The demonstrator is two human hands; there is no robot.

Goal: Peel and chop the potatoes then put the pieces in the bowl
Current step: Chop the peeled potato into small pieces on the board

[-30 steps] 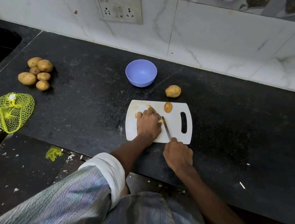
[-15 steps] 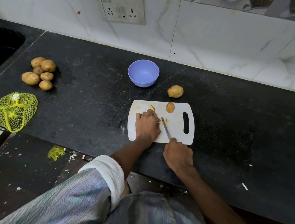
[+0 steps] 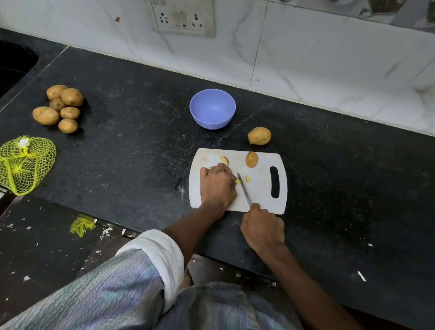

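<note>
one potato piece [image 3: 237, 181] under left fingers [image 3: 220, 169]

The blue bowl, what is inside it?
The bowl shows only bare blue inside, no potato pieces. Its near wall hides a little of the bottom.

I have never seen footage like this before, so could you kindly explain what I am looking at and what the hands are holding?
There is no machine here: a person wears a camera on the head, looking down at their own arms. On the black counter lies a white cutting board. The left hand holds down a potato piece, mostly hidden beneath it. The right hand grips a knife, blade beside the left fingers. Behind stand an empty blue bowl and one whole potato. Farther left are a heap of potatoes and a yellow net bag.
</note>
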